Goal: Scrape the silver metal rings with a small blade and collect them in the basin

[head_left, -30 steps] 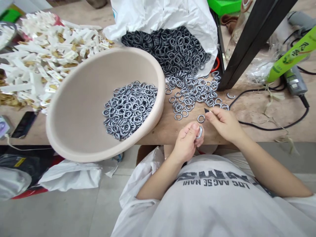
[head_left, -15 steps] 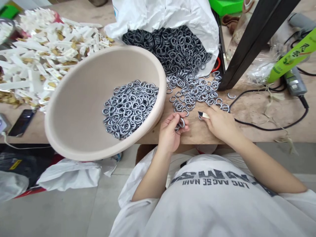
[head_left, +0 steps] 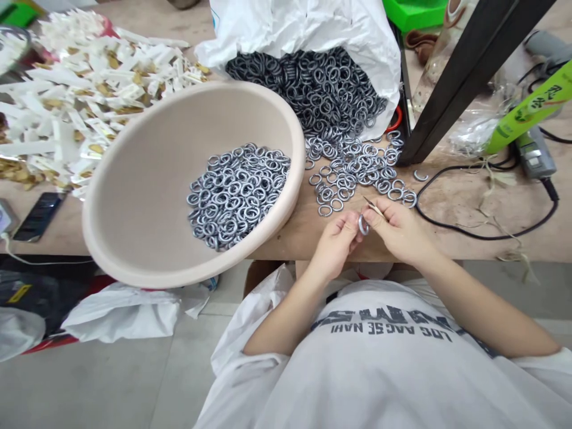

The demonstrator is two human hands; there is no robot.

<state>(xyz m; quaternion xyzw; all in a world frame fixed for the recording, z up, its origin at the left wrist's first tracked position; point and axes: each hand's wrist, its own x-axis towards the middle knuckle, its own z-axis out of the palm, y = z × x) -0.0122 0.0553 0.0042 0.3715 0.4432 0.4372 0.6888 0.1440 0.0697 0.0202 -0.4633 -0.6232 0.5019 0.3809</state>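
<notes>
My left hand (head_left: 336, 243) pinches a grey ring (head_left: 361, 225) between thumb and fingers, just above the table's front edge. My right hand (head_left: 402, 231) is closed on a small knife (head_left: 374, 206) with a pale handle and a thin dark blade, its tip pointing up and left. Both hands almost meet at the ring, and the right fingertips are at its side. Beyond them, loose grey rings (head_left: 346, 173) lie scattered on the wooden table (head_left: 465, 208). To the left, a tilted beige basin (head_left: 138, 173) holds a heap of similar rings (head_left: 241, 196).
A white sack (head_left: 304, 27) spills darker rings (head_left: 322, 83) behind the loose ones. White and gold pieces (head_left: 89, 101) cover the back left, near a phone (head_left: 39, 215). On the right stand a black post (head_left: 460, 77), a cable (head_left: 487, 237) and a green package (head_left: 527, 110).
My left hand has moved right with a ring, and my right hand has come slightly left and down, so they now meet. The knife blade has turned from pointing left to pointing up-left.
</notes>
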